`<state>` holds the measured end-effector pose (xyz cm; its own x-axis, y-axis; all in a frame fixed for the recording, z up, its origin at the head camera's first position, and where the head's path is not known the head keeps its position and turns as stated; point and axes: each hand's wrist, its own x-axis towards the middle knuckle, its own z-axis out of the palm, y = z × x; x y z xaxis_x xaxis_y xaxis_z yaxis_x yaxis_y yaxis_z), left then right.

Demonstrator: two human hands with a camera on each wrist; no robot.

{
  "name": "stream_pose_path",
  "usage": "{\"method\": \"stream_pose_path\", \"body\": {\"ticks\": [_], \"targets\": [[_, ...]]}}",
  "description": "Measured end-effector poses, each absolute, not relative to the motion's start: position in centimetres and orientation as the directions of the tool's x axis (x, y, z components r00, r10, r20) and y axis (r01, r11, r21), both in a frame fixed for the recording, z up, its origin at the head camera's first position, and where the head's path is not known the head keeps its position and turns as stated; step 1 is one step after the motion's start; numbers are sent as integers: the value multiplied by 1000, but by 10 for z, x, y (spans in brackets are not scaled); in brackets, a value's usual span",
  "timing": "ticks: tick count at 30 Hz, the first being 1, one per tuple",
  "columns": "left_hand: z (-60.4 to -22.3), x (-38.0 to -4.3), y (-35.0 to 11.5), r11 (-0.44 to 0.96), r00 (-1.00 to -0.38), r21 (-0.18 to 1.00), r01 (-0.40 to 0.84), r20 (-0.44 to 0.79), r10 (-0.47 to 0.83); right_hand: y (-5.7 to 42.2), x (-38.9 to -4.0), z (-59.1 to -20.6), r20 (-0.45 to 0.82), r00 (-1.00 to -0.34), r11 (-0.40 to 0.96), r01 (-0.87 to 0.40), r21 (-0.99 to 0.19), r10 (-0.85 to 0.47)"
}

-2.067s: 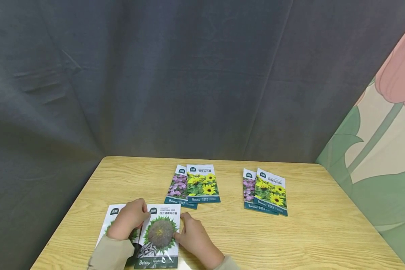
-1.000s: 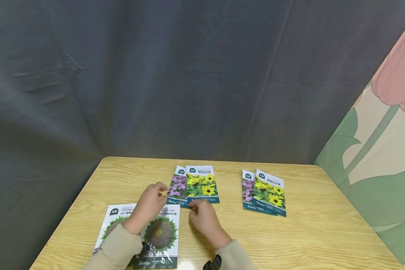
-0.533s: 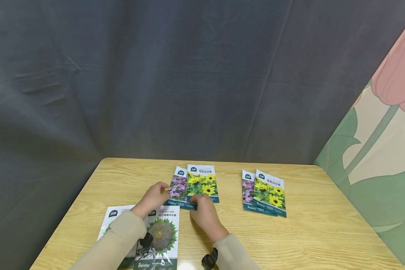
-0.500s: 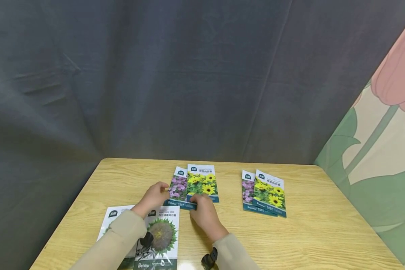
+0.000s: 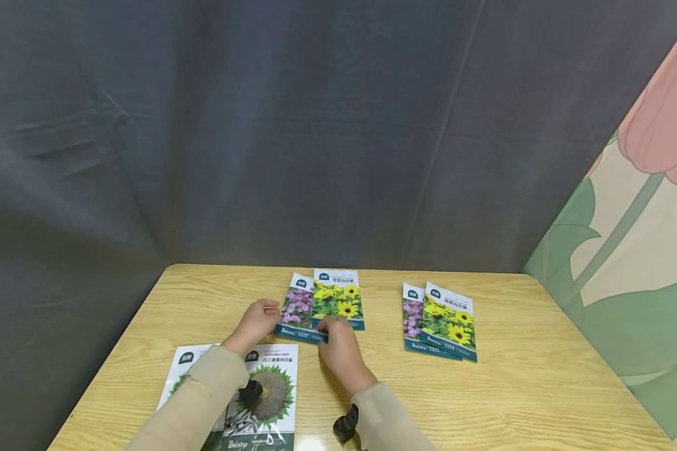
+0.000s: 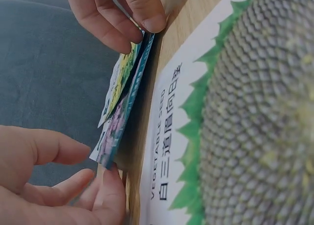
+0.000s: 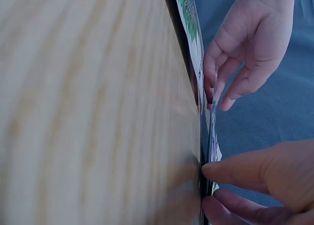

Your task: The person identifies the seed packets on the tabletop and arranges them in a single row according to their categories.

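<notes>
From my station I have the left forearm (image 5: 194,398) slanting toward the worktop's (image 5: 519,388) far edge, the left hand (image 5: 254,326) turned inward, fingertips parted. Opposite, I see the right hand (image 5: 343,357) pinching, the right forearm (image 5: 392,423) angled inward.

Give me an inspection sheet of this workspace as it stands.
Surface: pale yellow wood-grain table.
Job's things: flat, rectangular white-and-teal purple-flower packet, partly overlapped by a matching yellow-flower packet.
Clutter: similar overlapping purple-and-yellow packet pair to the right; two larger white-and-green sunflower-head packets at front left.
Grippers: bare right hand pinches the purple-flower packet's near edge; bare left hand at its left edge, grip unclear.
Cables: nothing seen.
Surroundings: dark blue-grey fabric curtain; beige tulip-patterned backdrop, right.
</notes>
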<state>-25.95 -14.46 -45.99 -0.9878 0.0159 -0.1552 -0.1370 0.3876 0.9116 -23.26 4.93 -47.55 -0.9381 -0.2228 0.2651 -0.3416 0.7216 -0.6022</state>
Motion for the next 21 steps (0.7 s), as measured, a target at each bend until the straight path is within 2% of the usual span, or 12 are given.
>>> {"method": "stream_pose_path", "body": {"ticks": [5, 13, 21], "targets": [[-459, -259, -145, 335, -988, 932, -140, -151, 6, 50, -234, -475, 251, -943, 718, -328, -614, -216], [-456, -257, -146, 166, -980, 967, -192, -197, 18, 54, -236, -479, 267, -940, 697, -337, -632, -213], [-444, -245, -143, 117, -993, 986, -118, -120, 9, 56, -236, -481, 262, -936, 629, -351, -693, -233]]}}
